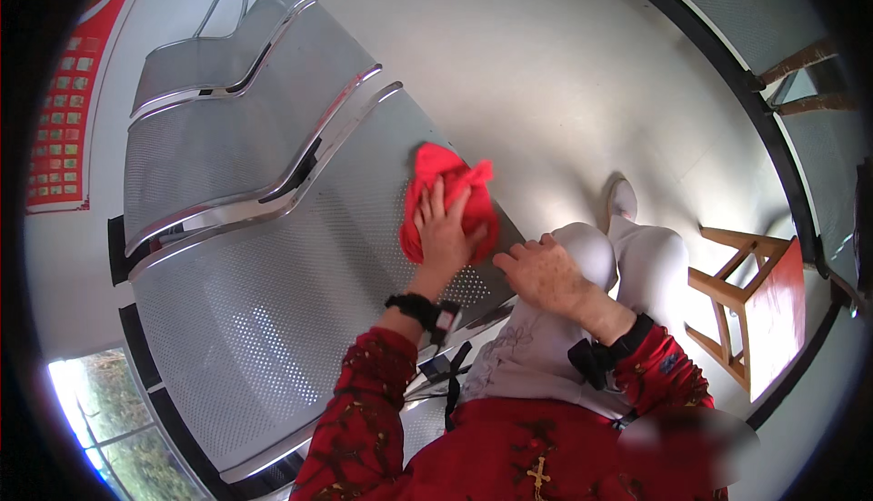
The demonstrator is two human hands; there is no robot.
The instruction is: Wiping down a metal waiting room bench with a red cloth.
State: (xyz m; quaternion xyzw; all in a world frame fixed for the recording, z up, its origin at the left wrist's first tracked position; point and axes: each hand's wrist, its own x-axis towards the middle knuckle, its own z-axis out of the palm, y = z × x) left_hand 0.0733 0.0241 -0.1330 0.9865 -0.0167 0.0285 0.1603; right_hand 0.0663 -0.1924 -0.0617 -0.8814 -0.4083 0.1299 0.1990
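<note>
My left hand (442, 231) presses down on a bunched red cloth (436, 161), fingers spread over it and thumb bent against its side. Under the cloth is the front part of a perforated metal bench seat (293, 289). One twisted corner of the cloth sticks up toward the seat's front edge. Just beside that edge, above my thigh, my right hand (545, 276) is loosely curled, and no object shows in it. Its fingertips are partly hidden, and whether they touch the seat I cannot tell. Both wrists wear black straps with small devices.
Further metal seats (218, 139) continue the row, divided by chromed rails (307, 160). A wooden stool (757, 296) lies tipped on its side to my right, near a dark-edged wall base (771, 119). Pale floor (532, 78) spreads in front of the bench. A red wall poster (75, 119) hangs behind it.
</note>
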